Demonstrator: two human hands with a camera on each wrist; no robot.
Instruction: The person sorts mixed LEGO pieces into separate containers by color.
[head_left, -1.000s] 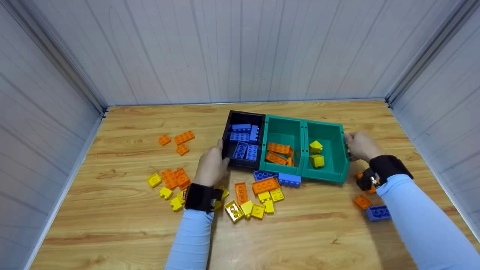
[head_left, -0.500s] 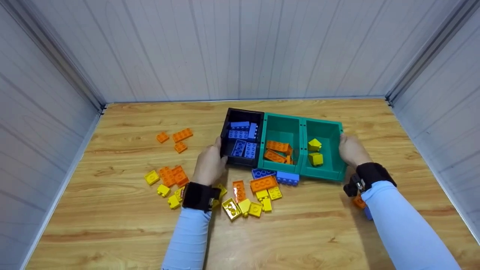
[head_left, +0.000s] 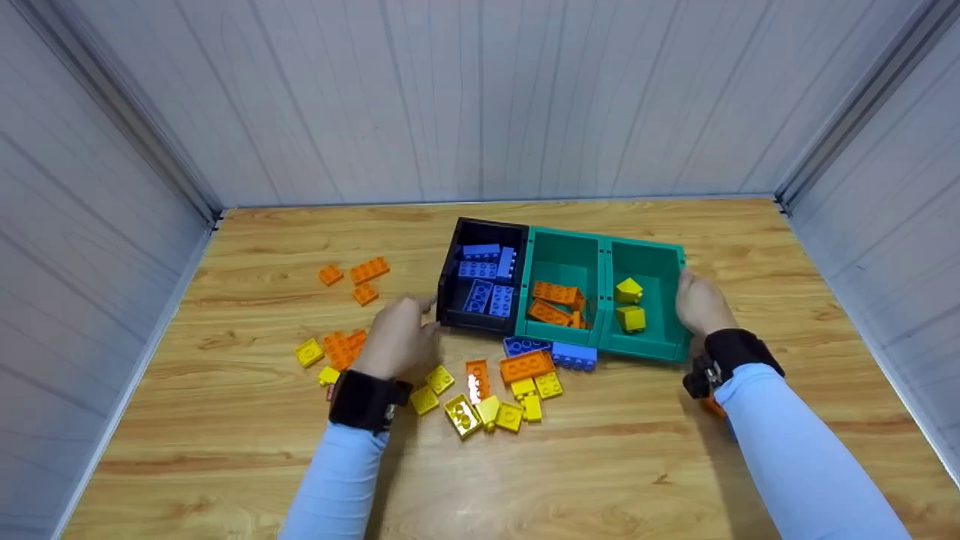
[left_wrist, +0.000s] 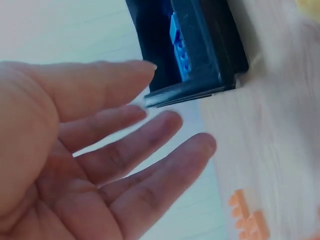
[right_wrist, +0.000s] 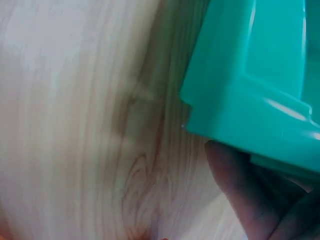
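My left hand [head_left: 400, 337] is just off the outer side of the black bin [head_left: 445, 300], thumb and fingers spread; the left wrist view shows nothing held in its palm [left_wrist: 75, 210]. Blue bricks [head_left: 501, 300] lie in that bin. Two green bins adjoin it: the middle green bin [head_left: 564, 247] holds orange bricks [head_left: 556, 292], the right green bin [head_left: 660, 262] two yellow bricks [head_left: 631, 319]. My right hand [head_left: 703, 304] rests against the right green bin's outer wall; in the right wrist view a digit [right_wrist: 232, 177] touches it and the other fingers are partly hidden.
Loose yellow bricks [head_left: 509, 417], orange bricks [head_left: 526, 367] and blue bricks [head_left: 574, 355] lie in front of the bins. More orange bricks [head_left: 370, 270] are scattered left on the wooden table [head_left: 570, 480]. Bricks lie partly under my right wrist. Grey panels [head_left: 480, 105] surround the table.
My left hand has let go of the black bin and drawn back left and slightly down. My right hand has moved in along the right green bin's side. The bins have shifted slightly left.
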